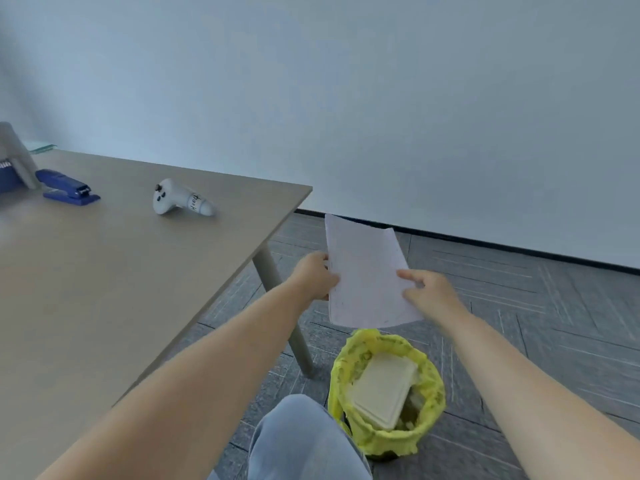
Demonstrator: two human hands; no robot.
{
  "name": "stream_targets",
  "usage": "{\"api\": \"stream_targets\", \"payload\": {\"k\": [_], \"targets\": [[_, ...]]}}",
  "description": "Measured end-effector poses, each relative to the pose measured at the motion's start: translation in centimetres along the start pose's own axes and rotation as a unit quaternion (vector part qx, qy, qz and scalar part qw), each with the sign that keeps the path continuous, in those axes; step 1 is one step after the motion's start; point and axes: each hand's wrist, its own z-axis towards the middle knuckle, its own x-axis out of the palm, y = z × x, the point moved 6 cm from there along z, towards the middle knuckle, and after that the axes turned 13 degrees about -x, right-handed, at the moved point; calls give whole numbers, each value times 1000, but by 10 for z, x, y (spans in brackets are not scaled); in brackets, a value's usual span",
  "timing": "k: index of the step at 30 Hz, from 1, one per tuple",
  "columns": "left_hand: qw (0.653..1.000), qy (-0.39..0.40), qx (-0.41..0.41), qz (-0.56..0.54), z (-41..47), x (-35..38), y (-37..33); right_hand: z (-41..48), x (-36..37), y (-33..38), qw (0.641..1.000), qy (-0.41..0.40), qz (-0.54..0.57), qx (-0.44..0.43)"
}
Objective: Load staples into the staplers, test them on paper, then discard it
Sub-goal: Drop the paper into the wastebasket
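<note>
A white sheet of paper (366, 271) is held out in the air past the table's right edge, above the floor. My left hand (317, 275) grips its left edge and my right hand (427, 289) pinches its right edge. Just below and in front of the paper stands a waste bin with a yellow bag (433, 382) holding a white foam box (384, 389). A blue stapler (67, 191) lies shut at the far left of the table (104, 289).
A white handheld controller (181, 201) lies on the table's middle rear. A grey stand (17, 157) and a blue box (5, 176) sit at the left edge. A table leg (284, 306) slants down beside the bin. My knee in jeans (304, 441) is at the bottom.
</note>
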Motion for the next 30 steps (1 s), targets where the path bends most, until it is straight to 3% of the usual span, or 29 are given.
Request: {"api": "stream_targets", "payload": {"k": [3,12,17,24,30], "targets": [[996,53,-28,63,30,51,24,-11,3,-56,997,34,6,63],[974,71,-107,189,102,136,108,-34,38,-198,968,78,-11,237],[957,102,-146,227,121,164,139,-38,61,-242,958,121,-32,257],[937,138,-166,274,133,183,163,-44,62,-281,946,112,-50,301],[939,107,-143,295,134,168,162,-34,47,-274,952,64,-97,283]]}}
